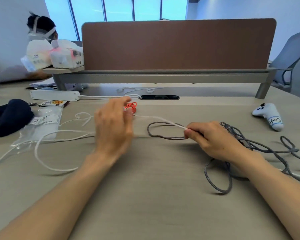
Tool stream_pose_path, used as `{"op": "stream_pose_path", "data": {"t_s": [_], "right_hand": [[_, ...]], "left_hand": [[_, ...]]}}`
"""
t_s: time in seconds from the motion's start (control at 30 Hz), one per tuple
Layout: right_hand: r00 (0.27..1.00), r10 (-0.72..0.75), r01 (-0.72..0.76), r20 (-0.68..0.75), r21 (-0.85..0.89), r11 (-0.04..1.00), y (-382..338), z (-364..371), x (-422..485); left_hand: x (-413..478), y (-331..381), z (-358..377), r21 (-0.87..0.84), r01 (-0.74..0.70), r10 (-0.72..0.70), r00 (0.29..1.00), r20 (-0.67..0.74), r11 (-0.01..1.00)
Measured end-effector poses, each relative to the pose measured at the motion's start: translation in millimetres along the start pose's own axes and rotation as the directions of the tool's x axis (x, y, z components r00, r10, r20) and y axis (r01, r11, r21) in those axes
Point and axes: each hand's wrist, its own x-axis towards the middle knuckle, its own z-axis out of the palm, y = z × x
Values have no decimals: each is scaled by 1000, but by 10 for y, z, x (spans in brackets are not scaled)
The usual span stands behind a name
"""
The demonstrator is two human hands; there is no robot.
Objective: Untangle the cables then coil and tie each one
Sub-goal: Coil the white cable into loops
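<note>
In the head view, the right hand (213, 141) pinches the white cable (156, 117) between thumb and forefinger, with its other fingers (194, 135) curled in. The grey cable (164, 136) forms a loop that ends right at those fingertips. Its main tangle lies behind and under the same wrist.

The left hand (113, 130) is motion-blurred. The white cable runs taut up to its fingertips, but whether they grip it I cannot tell. Just beyond those fingertips sits a small bundle of red ties (132, 106). The rest of the white cable lies in slack loops on the worktop (154, 179), to the outer side of the left hand.

**Risks, as I judge them:**
- If the right pinch has caught a grey strand too, pulling would drag the grey loop along and tighten the tangle.
- The taut white stretch could sweep the red ties away or snag in them.
- The slack loops may catch on the plastic bag (42, 122) beside them.

**Writing:** A white plush toy (267, 115), well beyond the right knuckles, has a label handwritten "H•03". Print on the plastic bag and on a snack packet (53, 103) is too small to read.
</note>
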Motion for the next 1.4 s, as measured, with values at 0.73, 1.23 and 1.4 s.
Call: {"op": "stream_pose_path", "data": {"t_s": [0.73,1.23,1.4], "right_hand": [[992,-114,112,-59,-39,993,-116,53,10],[983,-155,140,-94,-149,979,-135,52,63],[993,39,-73,-114,-316,946,47,-34,24]], "left_hand": [[-225,585,79,-23,-309,307,930,202,951],[-188,399,97,-147,-217,224,974,34,965],[-164,345,52,-157,-177,172,984,-45,972]]}}
